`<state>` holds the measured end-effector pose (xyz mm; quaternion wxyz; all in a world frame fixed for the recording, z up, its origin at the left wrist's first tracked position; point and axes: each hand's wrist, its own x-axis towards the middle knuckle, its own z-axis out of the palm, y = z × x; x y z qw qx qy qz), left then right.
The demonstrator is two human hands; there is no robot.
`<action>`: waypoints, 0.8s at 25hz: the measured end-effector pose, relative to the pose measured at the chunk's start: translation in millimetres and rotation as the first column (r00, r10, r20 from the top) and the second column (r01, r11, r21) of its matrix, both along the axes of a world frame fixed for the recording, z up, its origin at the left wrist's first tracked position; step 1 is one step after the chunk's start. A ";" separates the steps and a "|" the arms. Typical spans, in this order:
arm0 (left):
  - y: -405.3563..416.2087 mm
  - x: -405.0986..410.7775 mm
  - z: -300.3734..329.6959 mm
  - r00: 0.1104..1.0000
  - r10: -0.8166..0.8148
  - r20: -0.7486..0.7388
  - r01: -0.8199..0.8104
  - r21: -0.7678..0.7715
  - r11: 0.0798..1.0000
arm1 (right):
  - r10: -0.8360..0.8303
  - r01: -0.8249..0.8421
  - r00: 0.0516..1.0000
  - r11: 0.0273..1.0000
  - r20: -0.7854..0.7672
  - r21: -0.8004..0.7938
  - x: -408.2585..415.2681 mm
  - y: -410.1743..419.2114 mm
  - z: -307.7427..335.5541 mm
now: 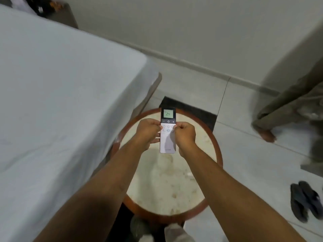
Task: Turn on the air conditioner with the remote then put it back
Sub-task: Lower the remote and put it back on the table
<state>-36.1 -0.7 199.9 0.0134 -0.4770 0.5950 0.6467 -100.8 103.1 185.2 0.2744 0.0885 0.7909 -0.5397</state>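
A slim white air conditioner remote (pixel 168 140) with a dark top section is held flat above a round side table (pixel 167 186). Its small lit screen reads 24, above a power button flanked by minus and plus. My left hand (pixel 148 131) grips its left edge and my right hand (pixel 186 132) grips its right edge, fingers curled at the button rows. The air conditioner itself is out of view.
A bed with a white sheet (pixel 57 105) fills the left. A dark mat (pixel 190 109) lies beyond the table. Another person's leg and bare foot (pixel 266 135) stand at right on the tiled floor, with dark sandals (pixel 305 200) nearby.
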 end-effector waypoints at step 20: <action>60.8 73.0 -262.1 0.944 0.085 0.318 -0.112 0.069 0.991 | 0.169 -0.224 0.962 0.937 0.213 0.269 69.8 52.8 -258.8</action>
